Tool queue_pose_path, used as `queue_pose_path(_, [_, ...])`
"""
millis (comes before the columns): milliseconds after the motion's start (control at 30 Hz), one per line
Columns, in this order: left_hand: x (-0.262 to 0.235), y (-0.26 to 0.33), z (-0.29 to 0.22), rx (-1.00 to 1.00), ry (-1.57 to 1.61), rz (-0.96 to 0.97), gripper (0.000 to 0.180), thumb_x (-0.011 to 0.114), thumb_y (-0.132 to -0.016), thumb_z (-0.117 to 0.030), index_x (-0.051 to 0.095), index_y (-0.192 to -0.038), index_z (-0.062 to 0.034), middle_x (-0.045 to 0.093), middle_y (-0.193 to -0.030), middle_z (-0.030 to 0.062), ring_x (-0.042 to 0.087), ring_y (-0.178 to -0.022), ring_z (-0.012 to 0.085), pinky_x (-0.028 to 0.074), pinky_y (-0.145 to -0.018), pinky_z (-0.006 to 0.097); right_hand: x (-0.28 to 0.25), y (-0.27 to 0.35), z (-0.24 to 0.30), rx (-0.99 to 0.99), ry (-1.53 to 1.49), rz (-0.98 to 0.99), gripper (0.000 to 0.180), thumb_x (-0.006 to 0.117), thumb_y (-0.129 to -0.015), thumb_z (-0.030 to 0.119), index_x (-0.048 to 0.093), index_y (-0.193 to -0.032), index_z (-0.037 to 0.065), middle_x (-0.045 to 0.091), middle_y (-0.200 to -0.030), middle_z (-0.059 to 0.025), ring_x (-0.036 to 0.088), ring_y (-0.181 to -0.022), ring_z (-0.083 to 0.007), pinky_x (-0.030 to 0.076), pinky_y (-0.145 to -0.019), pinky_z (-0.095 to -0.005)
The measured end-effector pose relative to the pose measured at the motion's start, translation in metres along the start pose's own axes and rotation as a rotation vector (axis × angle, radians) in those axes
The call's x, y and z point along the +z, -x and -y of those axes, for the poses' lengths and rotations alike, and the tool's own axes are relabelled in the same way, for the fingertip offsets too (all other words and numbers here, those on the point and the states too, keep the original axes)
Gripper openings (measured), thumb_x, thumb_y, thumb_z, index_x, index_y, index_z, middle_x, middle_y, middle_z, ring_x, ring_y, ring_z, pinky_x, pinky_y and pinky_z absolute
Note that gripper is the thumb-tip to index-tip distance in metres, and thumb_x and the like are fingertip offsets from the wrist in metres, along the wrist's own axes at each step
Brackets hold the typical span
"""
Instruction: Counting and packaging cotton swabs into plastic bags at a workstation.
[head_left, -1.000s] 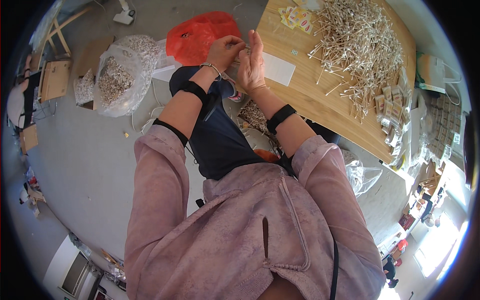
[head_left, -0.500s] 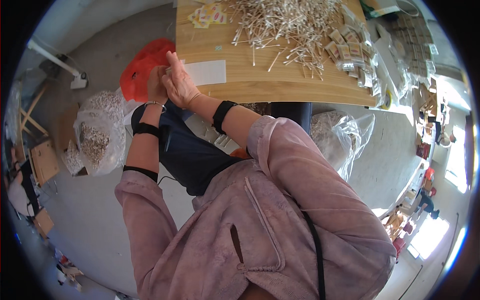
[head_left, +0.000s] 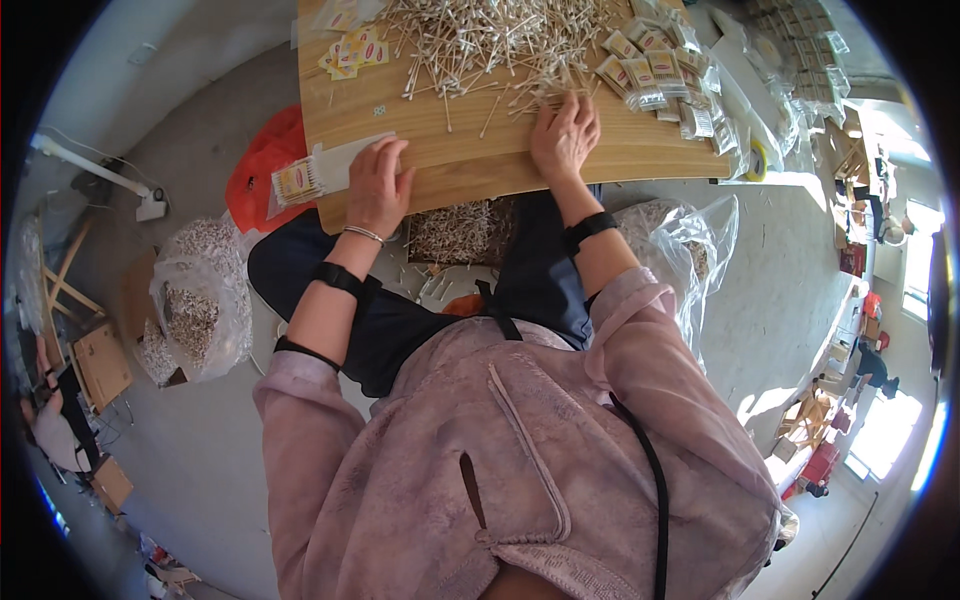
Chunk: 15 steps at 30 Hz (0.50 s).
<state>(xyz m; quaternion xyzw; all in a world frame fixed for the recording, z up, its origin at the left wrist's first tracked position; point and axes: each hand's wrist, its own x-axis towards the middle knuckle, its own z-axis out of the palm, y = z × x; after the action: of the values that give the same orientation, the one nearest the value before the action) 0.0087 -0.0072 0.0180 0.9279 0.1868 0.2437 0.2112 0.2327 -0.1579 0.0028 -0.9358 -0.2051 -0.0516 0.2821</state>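
My left hand (head_left: 378, 188) lies at the table's near left edge, over the right end of a white strip (head_left: 340, 165). Its thumb stands apart from the fingers, and I see nothing held in it. By the strip's left end, a clear packet of cotton swabs (head_left: 296, 182) juts over the table corner. Farther right, my right hand (head_left: 566, 137) reaches across the wood to the near fringe of a heap of loose cotton swabs (head_left: 490, 45). Its fingers are bent and slightly apart, with the tips among the swabs; no swab is visibly gripped.
Yellow-and-white cards (head_left: 354, 52) lie on the wooden table (head_left: 450, 160) at the left. Filled swab packets (head_left: 660, 70) and a tape roll (head_left: 757, 160) are at the right. Clear bags of swabs (head_left: 200, 300) and a red bag (head_left: 268, 170) stand beside the table.
My hands were together at the table's left edge and are now apart. The right hand has moved right to the swab heap. The swab packet by the strip has come into sight.
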Motion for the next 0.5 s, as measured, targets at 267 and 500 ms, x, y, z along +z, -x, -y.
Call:
queue_pose_path(267, [0.013, -0.002, -0.009, -0.020, -0.104, -0.013, 0.050, 0.069, -0.078, -0.019, 0.048, -0.122, -0.0107, 0.049, -0.125, 0.0113, 0.045, -0.117, 0.0306, 0.035, -0.099, 0.042, 0.013, 0.051, 0.055, -0.307, -0.034, 0.130, 0.057, 0.053, -0.086, 0.028, 0.035, -0.136, 0.006, 0.032, -0.139, -0.0237, 0.023, -0.132, -0.0408, 0.016, -0.110, -0.0503])
queue_pose_path(500, [0.018, -0.002, -0.006, -0.068, -0.066, -0.067, 0.056, 0.069, -0.077, -0.022, 0.044, -0.126, -0.0090, 0.044, -0.130, 0.0135, 0.042, -0.120, 0.0329, 0.034, -0.101, 0.044, 0.019, 0.073, 0.082, -0.566, -0.184, 0.214, 0.050, 0.054, -0.084, 0.017, 0.045, -0.132, 0.007, 0.042, -0.135, -0.0159, 0.033, -0.128, -0.0361, 0.023, -0.108, -0.0480])
